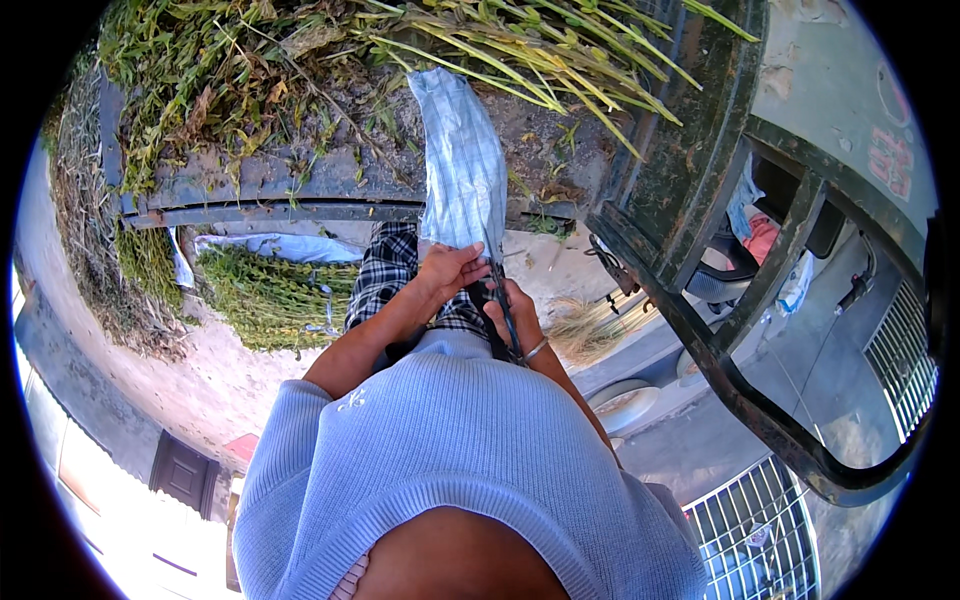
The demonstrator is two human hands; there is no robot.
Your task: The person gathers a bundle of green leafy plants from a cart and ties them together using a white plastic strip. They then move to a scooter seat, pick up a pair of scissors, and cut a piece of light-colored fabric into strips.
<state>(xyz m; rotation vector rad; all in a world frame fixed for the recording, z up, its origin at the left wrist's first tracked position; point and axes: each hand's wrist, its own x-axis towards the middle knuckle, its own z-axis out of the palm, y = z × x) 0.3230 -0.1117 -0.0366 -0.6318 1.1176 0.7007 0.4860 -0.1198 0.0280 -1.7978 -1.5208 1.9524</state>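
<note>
A long, narrow piece of blue-and-white checked cloth (462, 165) stretches from my hands up over the edge of a truck bed. At its near end, my left hand (450, 272) pinches the hem between thumb and fingers. My right hand (515, 308) is close beside it, with fingers curled around a slim dark object (508, 312) that runs along the cloth's right corner down toward my wrist. What kind of object this is, I cannot make out. A bracelet (537, 348) circles my right wrist.
Cut green plants (250, 90) and yellow stalks (520, 60) cover the truck bed (270, 212) ahead. A dark metal frame (700, 325) juts out at right, beside the pale cab. More cut plants (275, 305) lie on the ground at left. A straw broom (590, 330) is at right.
</note>
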